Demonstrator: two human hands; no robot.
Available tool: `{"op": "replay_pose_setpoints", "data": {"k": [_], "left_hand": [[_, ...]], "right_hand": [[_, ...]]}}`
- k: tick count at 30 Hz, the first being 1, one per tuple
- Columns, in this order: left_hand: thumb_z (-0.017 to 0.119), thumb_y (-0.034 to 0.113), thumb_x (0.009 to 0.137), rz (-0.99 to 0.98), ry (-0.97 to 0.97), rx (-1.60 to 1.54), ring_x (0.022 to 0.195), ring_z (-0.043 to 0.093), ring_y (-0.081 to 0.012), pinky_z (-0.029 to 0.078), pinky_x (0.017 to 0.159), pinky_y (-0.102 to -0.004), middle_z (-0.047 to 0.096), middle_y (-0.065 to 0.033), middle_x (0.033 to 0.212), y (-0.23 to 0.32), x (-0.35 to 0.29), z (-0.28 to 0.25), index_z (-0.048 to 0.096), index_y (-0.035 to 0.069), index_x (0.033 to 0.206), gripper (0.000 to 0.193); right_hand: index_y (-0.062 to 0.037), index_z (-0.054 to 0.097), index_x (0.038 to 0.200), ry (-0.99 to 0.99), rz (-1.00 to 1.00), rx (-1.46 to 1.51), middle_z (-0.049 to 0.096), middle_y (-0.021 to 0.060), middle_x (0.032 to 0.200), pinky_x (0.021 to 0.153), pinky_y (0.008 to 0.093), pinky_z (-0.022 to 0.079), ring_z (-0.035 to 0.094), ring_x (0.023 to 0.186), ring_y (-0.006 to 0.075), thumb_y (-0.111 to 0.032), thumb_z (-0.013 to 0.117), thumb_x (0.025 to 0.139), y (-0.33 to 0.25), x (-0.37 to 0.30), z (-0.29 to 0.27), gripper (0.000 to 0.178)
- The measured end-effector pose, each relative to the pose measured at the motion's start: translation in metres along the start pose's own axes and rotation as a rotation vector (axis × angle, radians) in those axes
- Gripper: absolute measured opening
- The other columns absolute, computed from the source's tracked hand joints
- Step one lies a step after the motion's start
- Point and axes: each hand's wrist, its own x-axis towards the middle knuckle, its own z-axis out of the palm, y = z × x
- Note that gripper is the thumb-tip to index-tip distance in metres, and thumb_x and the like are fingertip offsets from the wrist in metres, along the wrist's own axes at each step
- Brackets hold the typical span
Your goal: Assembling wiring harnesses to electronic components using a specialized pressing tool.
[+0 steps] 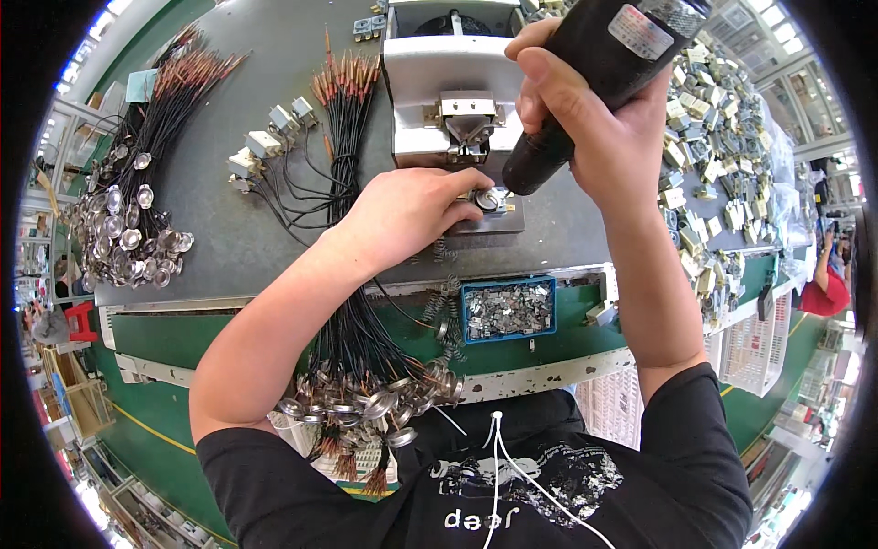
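Note:
A black electric screwdriver (593, 62) is gripped in my right hand (617, 137), slanting down so its nose sits just right of a small metal fixture block (494, 222). My left hand (402, 212) is closed, with thumb and forefinger pinching a small round silver part (489, 199) on that block. Its underside and any screw are hidden. Beneath my left wrist runs a bundle of black wires (346, 151) with red-and-copper ends. Round metal caps (375, 403) hang from its lower end, over the table's front edge. Several wires end in small white blocks (265, 142) left of the bundle.
Behind the fixture stands a silver machine (448, 69). A blue tray (468, 339) of small metal pieces sits near the front edge, beside coil springs (448, 297). Another capped wire bundle (169, 110) lies left. White and grey blocks (704, 165) pile up right.

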Motion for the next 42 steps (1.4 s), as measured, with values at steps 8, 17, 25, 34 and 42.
{"op": "replay_pose_setpoints", "data": {"k": [8, 17, 25, 34, 42], "left_hand": [[0.065, 0.029, 0.097, 0.025, 0.015, -0.005, 0.096, 0.070, -0.0338, 0.056, 0.082, -0.0445, 0.073, -0.0127, 0.100, 0.003, 0.001, 0.001, 0.064, 0.012, 0.123, 0.031], [0.064, 0.031, 0.097, 0.091, 0.023, 0.077, 0.094, 0.071, -0.0315, 0.057, 0.079, -0.0441, 0.074, -0.0109, 0.096, 0.001, 0.001, 0.003, 0.064, 0.013, 0.122, 0.031], [0.066, 0.029, 0.096, 0.142, 0.132, 0.133, 0.089, 0.071, -0.0306, 0.057, 0.075, -0.0426, 0.073, -0.0093, 0.090, 0.000, -0.003, 0.008, 0.065, 0.012, 0.120, 0.029], [0.069, 0.018, 0.082, 0.385, 0.140, 0.295, 0.092, 0.064, -0.0196, 0.049, 0.079, -0.0356, 0.062, -0.0016, 0.090, 0.036, -0.009, 0.006, 0.066, 0.014, 0.098, 0.017], [0.065, 0.018, 0.083, 0.576, -0.307, 0.328, 0.090, 0.061, -0.0154, 0.044, 0.080, -0.0312, 0.060, 0.0038, 0.085, 0.057, -0.025, 0.047, 0.065, 0.015, 0.086, 0.004]], "right_hand": [[0.0043, 0.066, 0.099, -0.035, -0.208, -0.009, 0.070, 0.0077, 0.088, 0.057, 0.0256, 0.052, 0.064, 0.064, 0.0116, 0.002, 0.072, 0.093, 0.022, -0.002, -0.009, 0.009], [0.0038, 0.066, 0.098, 0.014, -0.196, -0.094, 0.069, 0.0077, 0.083, 0.057, 0.0252, 0.051, 0.064, 0.062, 0.0117, 0.003, 0.072, 0.092, 0.021, -0.016, 0.000, 0.008], [0.0020, 0.042, 0.134, -0.059, -0.095, 0.087, 0.069, 0.0114, 0.102, 0.079, 0.0301, 0.058, 0.069, 0.093, 0.0175, 0.007, 0.075, 0.084, 0.011, -0.024, 0.008, 0.060], [0.0020, 0.069, 0.107, 0.083, -0.068, -0.143, 0.073, 0.0097, 0.086, 0.058, 0.0243, 0.056, 0.070, 0.070, 0.0125, -0.002, 0.074, 0.092, -0.033, -0.024, -0.008, 0.017], [0.0028, 0.066, 0.108, 0.429, -0.156, -0.107, 0.065, 0.0044, 0.066, 0.044, 0.0263, 0.049, 0.062, 0.050, 0.0141, -0.007, 0.074, 0.093, -0.028, -0.016, 0.013, 0.019]]}}
